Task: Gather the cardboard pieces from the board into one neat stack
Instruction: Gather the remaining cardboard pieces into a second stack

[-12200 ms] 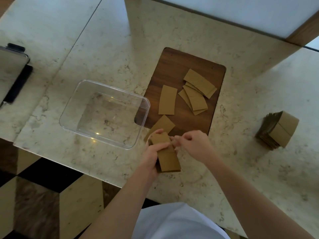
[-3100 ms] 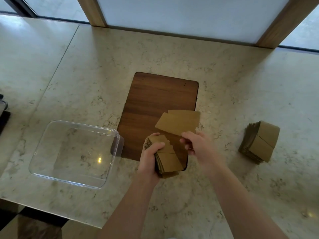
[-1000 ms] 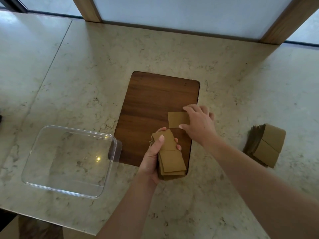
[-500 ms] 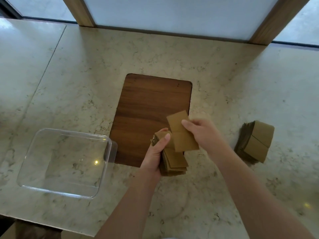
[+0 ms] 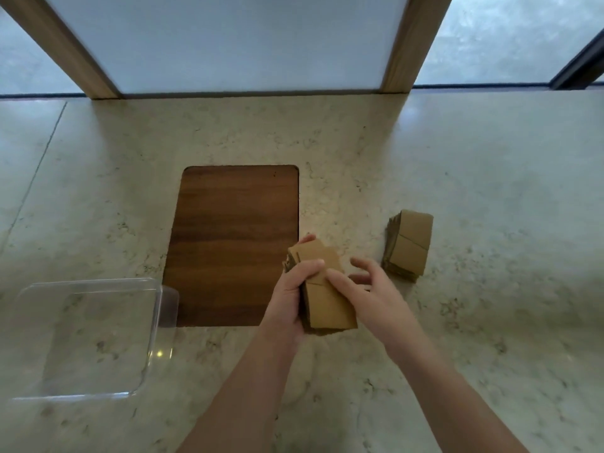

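**Last piece now on the held stack**

Since half a second ago, the final piece has joined the cardboard stack [image 5: 327,294]. Left hand [image 5: 289,297] grips it beside the bare board [image 5: 228,230]; right hand [image 5: 366,289], fingers spread, apparently touches the top.

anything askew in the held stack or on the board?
Yes: the held stack, gripped by the left hand, is not squared. Its top pieces sit rotated and fanned past the lower ones. The right hand touches its edge. The board shows no pieces.
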{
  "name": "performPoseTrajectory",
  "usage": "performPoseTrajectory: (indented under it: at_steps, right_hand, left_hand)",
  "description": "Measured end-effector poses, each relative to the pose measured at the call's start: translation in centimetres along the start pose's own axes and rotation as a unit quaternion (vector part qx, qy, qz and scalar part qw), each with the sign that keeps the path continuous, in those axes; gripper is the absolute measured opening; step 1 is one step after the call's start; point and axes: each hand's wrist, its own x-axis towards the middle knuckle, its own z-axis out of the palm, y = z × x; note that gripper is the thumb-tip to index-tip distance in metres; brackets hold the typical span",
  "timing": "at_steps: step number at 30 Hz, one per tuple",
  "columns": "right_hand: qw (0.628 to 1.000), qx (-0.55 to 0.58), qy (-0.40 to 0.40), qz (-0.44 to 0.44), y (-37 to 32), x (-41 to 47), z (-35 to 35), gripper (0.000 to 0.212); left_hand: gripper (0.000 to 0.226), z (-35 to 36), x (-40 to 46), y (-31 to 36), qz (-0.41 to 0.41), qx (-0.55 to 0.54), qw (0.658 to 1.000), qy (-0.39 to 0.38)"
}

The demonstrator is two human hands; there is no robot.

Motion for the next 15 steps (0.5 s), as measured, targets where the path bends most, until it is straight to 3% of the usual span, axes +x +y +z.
performPoseTrajectory:
  at_steps: [3, 5, 9, 12, 15]
  right_hand:
    - [0.984, 0.178, 0.009, 0.022, 1.7, -2.8, -0.4, 0.063]
    - [0.975, 0.199, 0.093, -0.043, 2.7, -4.3, 0.8, 0.056]
    - [0.939, 0.178, 0.246, -0.161, 2.2, -5.4, 1.8, 0.04]
    - [0.928, 0.2, 0.256, -0.183, 1.6, -4.7, 0.8, 0.018]
    - [0.944, 0.17, 0.21, -0.19, 2.1, -4.1, -0.8, 0.013]
  left_hand:
    - [0.061, 1.9, 0.0, -0.7, 0.035, -0.024, 0.999, 0.028]
    - [0.06, 3.0, 0.1, -1.0, 0.047, -0.047, 0.997, 0.042]
    - [0.053, 6.0, -0.6, -2.9, 0.034, -0.101, 0.994, -0.004]
    - [0.046, 7.0, -0.9, -3.5, 0.042, -0.122, 0.992, -0.007]
    - [0.046, 7.4, -1.3, -3.6, 0.041, -0.114, 0.992, -0.016]
